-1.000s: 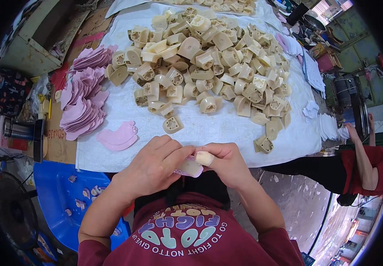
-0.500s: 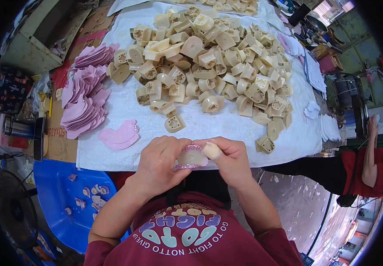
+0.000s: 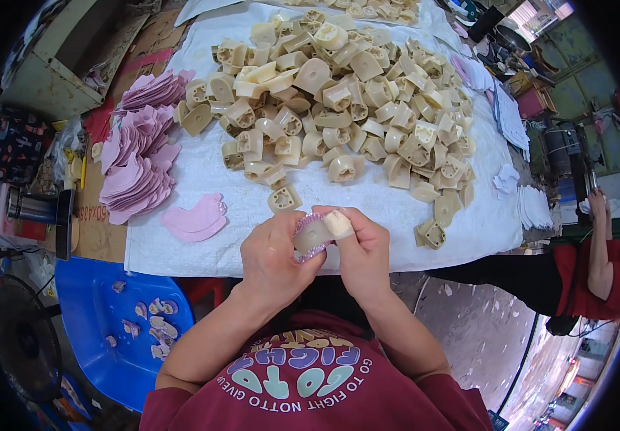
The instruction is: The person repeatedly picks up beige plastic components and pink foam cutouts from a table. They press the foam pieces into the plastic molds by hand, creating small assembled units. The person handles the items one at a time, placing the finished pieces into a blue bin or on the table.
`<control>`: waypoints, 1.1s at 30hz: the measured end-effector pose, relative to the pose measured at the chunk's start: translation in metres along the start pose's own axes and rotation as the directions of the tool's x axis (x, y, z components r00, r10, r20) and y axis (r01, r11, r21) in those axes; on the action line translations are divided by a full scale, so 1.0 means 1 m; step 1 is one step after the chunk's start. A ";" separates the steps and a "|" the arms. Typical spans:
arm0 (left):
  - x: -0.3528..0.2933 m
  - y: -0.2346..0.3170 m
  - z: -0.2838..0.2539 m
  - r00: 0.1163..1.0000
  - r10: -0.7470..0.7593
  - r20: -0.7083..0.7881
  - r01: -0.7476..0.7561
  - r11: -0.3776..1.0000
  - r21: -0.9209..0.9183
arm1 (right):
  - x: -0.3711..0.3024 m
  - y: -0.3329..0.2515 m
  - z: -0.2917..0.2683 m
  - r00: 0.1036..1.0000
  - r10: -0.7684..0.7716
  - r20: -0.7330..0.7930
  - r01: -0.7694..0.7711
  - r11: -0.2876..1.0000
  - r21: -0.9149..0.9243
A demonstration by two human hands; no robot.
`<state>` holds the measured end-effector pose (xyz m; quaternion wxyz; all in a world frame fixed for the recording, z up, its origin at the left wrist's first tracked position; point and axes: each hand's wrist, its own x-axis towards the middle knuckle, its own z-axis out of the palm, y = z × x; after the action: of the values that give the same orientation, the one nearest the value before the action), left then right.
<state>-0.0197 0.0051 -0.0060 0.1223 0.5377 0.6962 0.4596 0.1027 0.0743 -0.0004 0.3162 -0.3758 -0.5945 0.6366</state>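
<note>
Between my two hands, near the table's front edge, is a beige shoe heel [image 3: 311, 235] with glittery pink covering round its rim. My left hand [image 3: 272, 248] grips its left side, fingers curled behind it. My right hand [image 3: 360, 248] pinches the right edge, its thumb in a pale finger cover [image 3: 338, 224] pressed on the covering. Fingertips of both hands are partly hidden. Just left of my hands lie a few loose pink cut pieces [image 3: 195, 218], one with a glittery edge. A large heap of bare beige heels [image 3: 338, 100] covers the table beyond.
Stacks of pink cut pieces [image 3: 137, 183] stand at the table's left. A blue basin [image 3: 84, 316] with several covered heels sits lower left, near a black fan [image 3: 19, 337]. White pieces [image 3: 532, 207] lie at right. A co-worker in red [image 3: 597, 276] works at far right.
My hands have drawn slightly closer together and turned the heel, so its flat face is tilted more. The right thumb has shifted a little up and left.
</note>
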 end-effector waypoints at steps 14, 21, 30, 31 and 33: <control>0.010 0.000 -0.003 0.985 -0.169 0.035 0.170 0.984 -0.054 | 0.003 0.005 0.006 0.999 0.018 0.052 -0.030 0.970 0.242; 0.018 -0.017 -0.032 0.928 -0.117 0.353 0.306 0.780 -0.546 | 0.009 -0.016 -0.015 0.933 -0.163 0.319 0.204 0.974 -0.099; -0.003 0.005 -0.016 0.996 0.014 0.091 0.021 0.925 -0.378 | -0.012 -0.005 -0.006 0.942 0.290 0.168 -0.330 0.892 0.309; -0.005 0.003 -0.016 0.992 -0.004 0.123 0.052 0.919 -0.391 | -0.013 -0.005 -0.007 0.956 0.263 0.131 -0.287 0.929 0.235; 0.001 0.005 -0.017 0.967 -0.104 0.233 0.232 0.741 -0.630 | -0.015 -0.004 -0.008 0.979 0.193 0.071 -0.199 0.977 0.078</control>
<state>-0.0281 -0.0026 0.0071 0.4061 0.4358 0.5240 0.6087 0.1172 0.0660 0.0051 0.2486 -0.3988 -0.5367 0.7008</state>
